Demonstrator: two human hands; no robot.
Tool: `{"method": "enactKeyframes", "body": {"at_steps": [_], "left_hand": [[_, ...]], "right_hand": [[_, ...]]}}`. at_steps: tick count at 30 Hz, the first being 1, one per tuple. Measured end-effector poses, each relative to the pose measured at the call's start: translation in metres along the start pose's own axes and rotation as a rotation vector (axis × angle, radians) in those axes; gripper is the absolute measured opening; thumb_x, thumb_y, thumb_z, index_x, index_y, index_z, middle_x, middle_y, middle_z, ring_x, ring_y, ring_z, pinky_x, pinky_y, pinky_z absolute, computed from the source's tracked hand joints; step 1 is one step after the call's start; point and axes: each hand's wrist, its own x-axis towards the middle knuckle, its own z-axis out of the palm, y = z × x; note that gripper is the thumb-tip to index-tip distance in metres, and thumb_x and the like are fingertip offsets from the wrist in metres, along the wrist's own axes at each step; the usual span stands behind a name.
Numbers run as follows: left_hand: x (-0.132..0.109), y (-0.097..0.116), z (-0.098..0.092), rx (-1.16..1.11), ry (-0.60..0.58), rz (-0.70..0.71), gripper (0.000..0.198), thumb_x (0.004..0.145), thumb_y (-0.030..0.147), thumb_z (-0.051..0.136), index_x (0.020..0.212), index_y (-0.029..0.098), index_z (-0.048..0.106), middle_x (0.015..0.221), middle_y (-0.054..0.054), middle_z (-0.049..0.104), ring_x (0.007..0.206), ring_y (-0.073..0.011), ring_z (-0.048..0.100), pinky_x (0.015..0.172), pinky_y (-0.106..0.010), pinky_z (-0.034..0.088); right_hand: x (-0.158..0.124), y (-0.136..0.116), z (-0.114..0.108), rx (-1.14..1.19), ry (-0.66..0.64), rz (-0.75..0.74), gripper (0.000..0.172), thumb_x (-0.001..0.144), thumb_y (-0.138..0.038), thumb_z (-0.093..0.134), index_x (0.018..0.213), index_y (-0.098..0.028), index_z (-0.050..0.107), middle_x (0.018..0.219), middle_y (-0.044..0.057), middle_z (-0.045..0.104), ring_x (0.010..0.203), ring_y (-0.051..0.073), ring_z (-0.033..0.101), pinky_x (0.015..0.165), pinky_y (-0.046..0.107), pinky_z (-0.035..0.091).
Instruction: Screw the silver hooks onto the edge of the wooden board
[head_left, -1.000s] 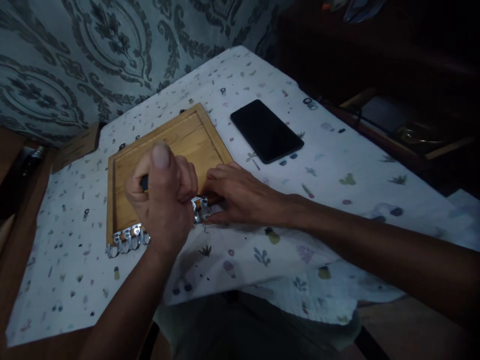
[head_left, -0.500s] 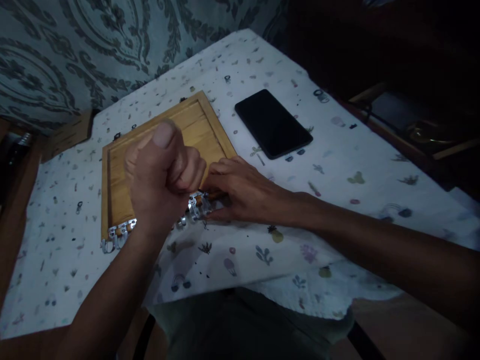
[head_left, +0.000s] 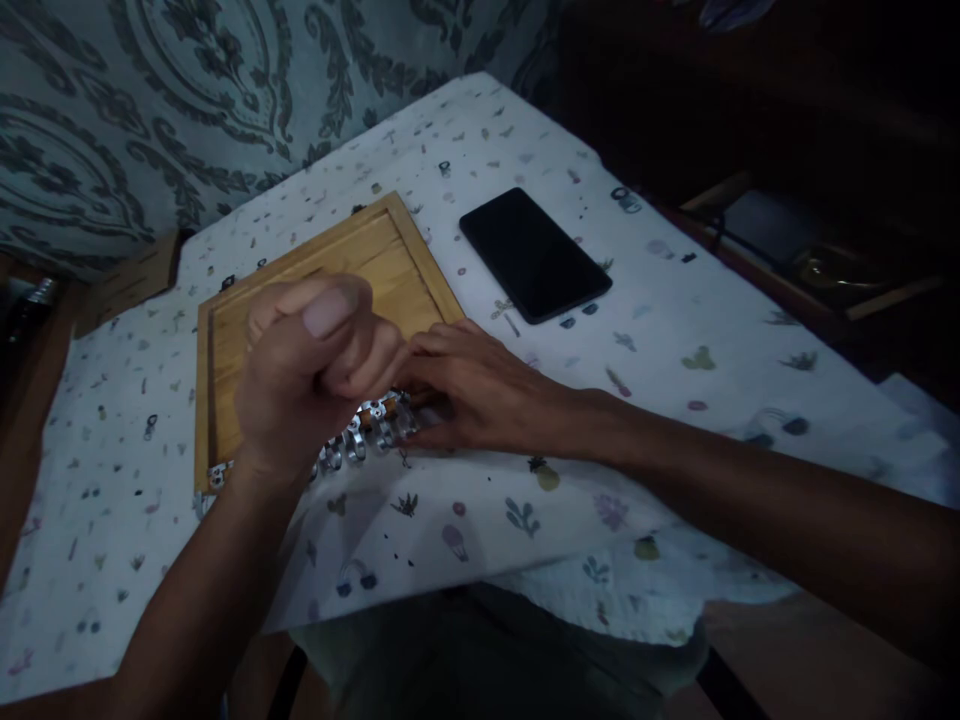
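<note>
A wooden board with a raised frame (head_left: 375,260) lies on the patterned tablecloth, with a row of shiny metal clips (head_left: 352,438) along its near edge. Above the board, my left hand (head_left: 311,365) is closed in a fist, thumb on top; whatever it may hold is hidden inside the fingers. My right hand (head_left: 480,390) rests at the board's near right corner, beside the clips. Its fingers curl over the edge there, and the fingertips are partly hidden behind the left hand and in shadow.
A black phone (head_left: 536,255) lies right of the board on the white patterned tablecloth (head_left: 645,330). Cardboard (head_left: 131,285) sits at the table's far left corner, near a patterned wall. A dark shelf or drawer area lies beyond the right edge.
My left fist has lowered and tilted, its thumb now lying flatter across the fingers. More clips show to its right. My right hand stays at the board's corner; the view has shifted slightly.
</note>
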Motion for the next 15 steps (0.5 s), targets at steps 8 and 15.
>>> {"method": "enactKeyframes", "body": {"at_steps": [8,15], "left_hand": [[-0.003,-0.005,-0.004,0.097,0.197,0.1,0.051,0.088,0.039,0.07,0.051,0.019,0.041,0.041,0.007,0.022,0.032,-0.0051,0.024,0.031,-0.022,0.02],[-0.011,0.012,0.011,0.089,0.425,0.174,0.05,0.087,0.023,0.072,0.052,0.017,0.037,0.049,0.007,0.019,0.035,-0.0033,0.018,0.032,-0.021,0.017]], "right_hand": [[0.001,0.002,0.003,0.009,0.03,-0.003,0.034,0.078,-0.045,0.082,0.089,-0.015,0.07,0.087,0.004,0.061,0.084,0.021,0.054,0.082,0.036,0.036],[0.001,0.002,0.001,0.002,0.011,0.003,0.034,0.077,-0.039,0.084,0.097,-0.014,0.071,0.092,0.005,0.062,0.09,0.022,0.054,0.083,0.036,0.035]]}}
